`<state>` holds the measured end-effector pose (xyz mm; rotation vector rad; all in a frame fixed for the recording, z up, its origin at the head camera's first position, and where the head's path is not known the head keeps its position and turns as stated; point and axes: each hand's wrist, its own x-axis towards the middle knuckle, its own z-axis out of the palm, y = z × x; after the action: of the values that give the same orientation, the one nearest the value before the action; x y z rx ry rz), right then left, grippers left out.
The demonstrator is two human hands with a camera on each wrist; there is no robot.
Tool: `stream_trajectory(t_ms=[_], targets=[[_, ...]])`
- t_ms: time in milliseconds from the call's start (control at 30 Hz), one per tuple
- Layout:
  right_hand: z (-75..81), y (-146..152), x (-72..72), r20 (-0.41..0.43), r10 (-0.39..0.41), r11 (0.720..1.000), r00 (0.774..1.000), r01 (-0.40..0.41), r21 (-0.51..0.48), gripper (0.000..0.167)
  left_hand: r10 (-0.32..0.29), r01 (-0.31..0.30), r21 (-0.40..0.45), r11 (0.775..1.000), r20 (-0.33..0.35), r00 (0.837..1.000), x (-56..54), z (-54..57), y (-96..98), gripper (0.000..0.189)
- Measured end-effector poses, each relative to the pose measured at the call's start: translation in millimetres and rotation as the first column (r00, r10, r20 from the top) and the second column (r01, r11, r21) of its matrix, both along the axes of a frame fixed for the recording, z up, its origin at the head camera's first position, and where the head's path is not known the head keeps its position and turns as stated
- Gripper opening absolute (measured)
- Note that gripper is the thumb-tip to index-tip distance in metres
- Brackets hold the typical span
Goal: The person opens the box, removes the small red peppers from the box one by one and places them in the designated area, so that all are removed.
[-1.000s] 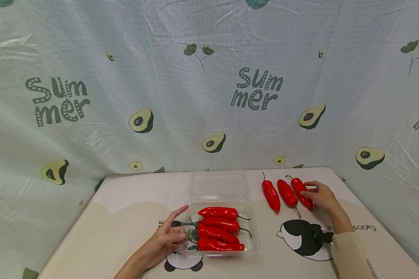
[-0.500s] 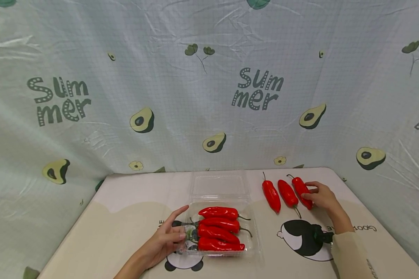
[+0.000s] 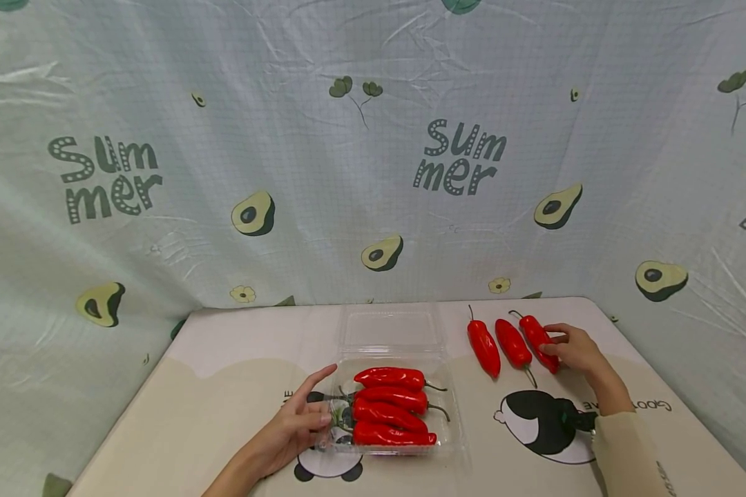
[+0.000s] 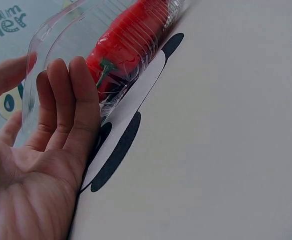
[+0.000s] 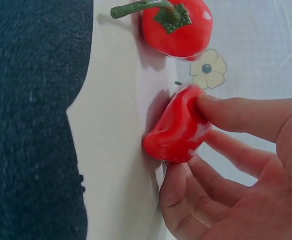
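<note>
My right hand (image 3: 577,349) pinches the rightmost of three loose red chili peppers (image 3: 536,339), which lies on the table top at the back right. In the right wrist view its thumb presses one side of that pepper (image 5: 178,127) and the fingers the other. My left hand (image 3: 291,429) rests at the left side of a clear plastic clamshell box (image 3: 450,414), its fingers nearly straight against the wall (image 4: 28,85). Inside the box several red peppers (image 3: 388,414) lie stacked in a row, stems pointing both ways. The lid (image 3: 390,331) is folded back, flat behind the box.
Two more red peppers, a left one (image 3: 483,348) and a middle one (image 3: 513,343), lie between the box and my right hand. A printed curtain (image 3: 311,172) hangs behind the table and along both sides. Cartoon drawings mark the cream table top (image 3: 211,400).
</note>
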<state>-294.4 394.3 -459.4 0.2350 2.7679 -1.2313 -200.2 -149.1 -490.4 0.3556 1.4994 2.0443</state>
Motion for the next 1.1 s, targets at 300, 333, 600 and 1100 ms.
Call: stream_trajectory(t_ms=[300,333,600,1100], targets=[[1.7,-0.8,1.5,0.0,-0.006,1.0,1.0,0.006,0.002,0.066,0.013,-0.013,-0.008,1.0,0.022,1.0,1.6,2.2,0.1,0.085],[1.8,-0.7,1.7,0.002,-0.008,1.0,1.0,0.008,0.0,0.066,0.014,-0.014,-0.009,1.0,0.027,1.0,1.5,2.3,0.4,0.084],[0.4,1.6,-1.9,-0.004,0.008,1.0,1.0,-0.008,0.016,0.07,0.018,-0.018,-0.015,1.0,0.03,0.999,0.3,2.2,0.9,0.085],[2.5,1.3,-0.4,0.005,0.006,1.0,1.0,-0.006,-0.009,0.072,0.038,-0.036,-0.046,0.998,0.037,0.999,0.2,2.3,2.9,0.085]])
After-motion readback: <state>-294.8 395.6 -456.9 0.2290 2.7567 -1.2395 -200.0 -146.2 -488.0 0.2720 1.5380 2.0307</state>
